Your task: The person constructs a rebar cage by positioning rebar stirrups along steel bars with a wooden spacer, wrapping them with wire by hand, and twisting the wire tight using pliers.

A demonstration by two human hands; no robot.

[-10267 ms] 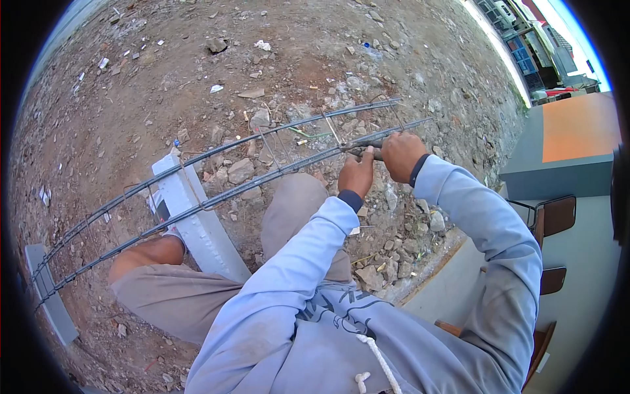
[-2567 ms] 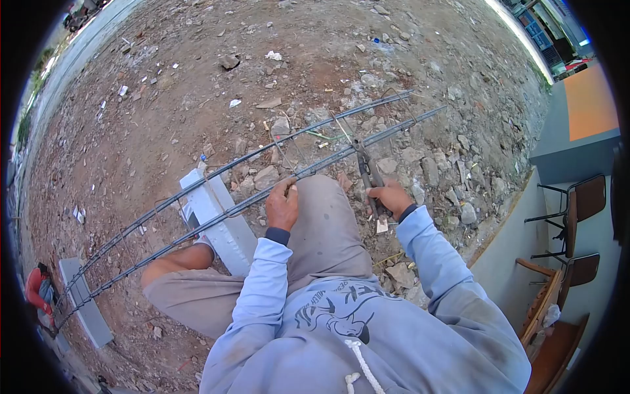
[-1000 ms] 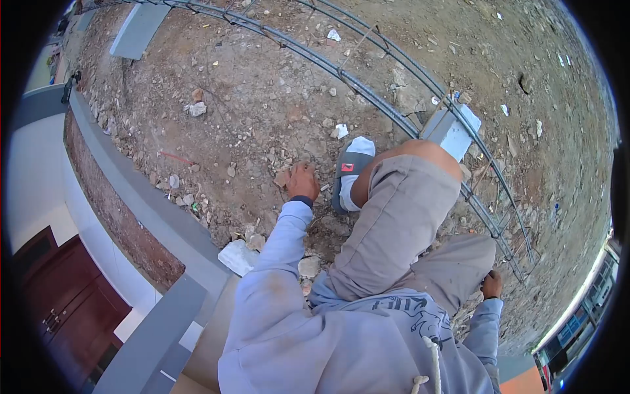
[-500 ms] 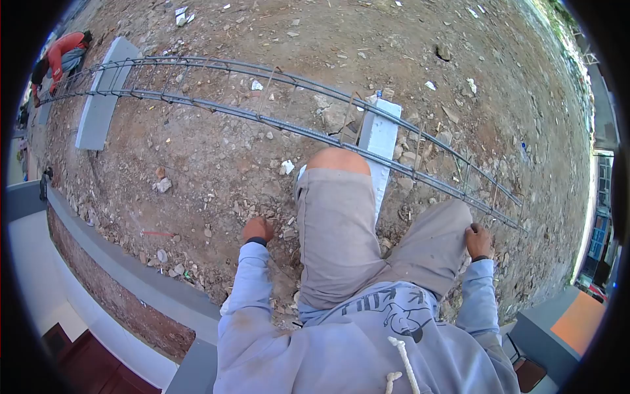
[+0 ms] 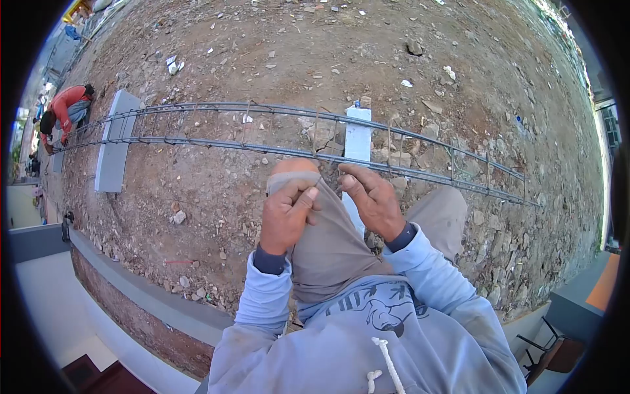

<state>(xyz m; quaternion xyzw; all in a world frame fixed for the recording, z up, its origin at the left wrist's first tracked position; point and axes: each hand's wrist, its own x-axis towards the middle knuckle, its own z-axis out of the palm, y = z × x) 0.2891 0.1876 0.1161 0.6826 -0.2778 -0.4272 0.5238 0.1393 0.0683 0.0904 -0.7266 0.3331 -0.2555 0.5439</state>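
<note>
In front of my knees lies a long rebar cage [image 5: 239,146], its steel bars joined by thin stirrups. My left hand [image 5: 287,215] is above my left thigh, thumb pressed to curled fingers; anything between them is too small to make out. Just this side of the cage, my right hand [image 5: 374,202] has thumb and forefinger brought together, the others bent. Whatever sits in that pinch is also too small to name. Both hands appear apart from the bars. Beneath the cage, a pale board [image 5: 357,134] supports it near my knees.
Another light grey board [image 5: 117,148] lies under the cage farther left. At the cage's far left end crouches a person in a red top [image 5: 67,105], hands near the bars. Stony ground surrounds everything. A low grey wall [image 5: 141,285] runs at lower left; a chair [image 5: 554,354] stands lower right.
Both hands have risen from beside my legs and come together over my lap, fingers now pinched. The view has tilted, so the cage appears lower. The other person remains crouched at the far end.
</note>
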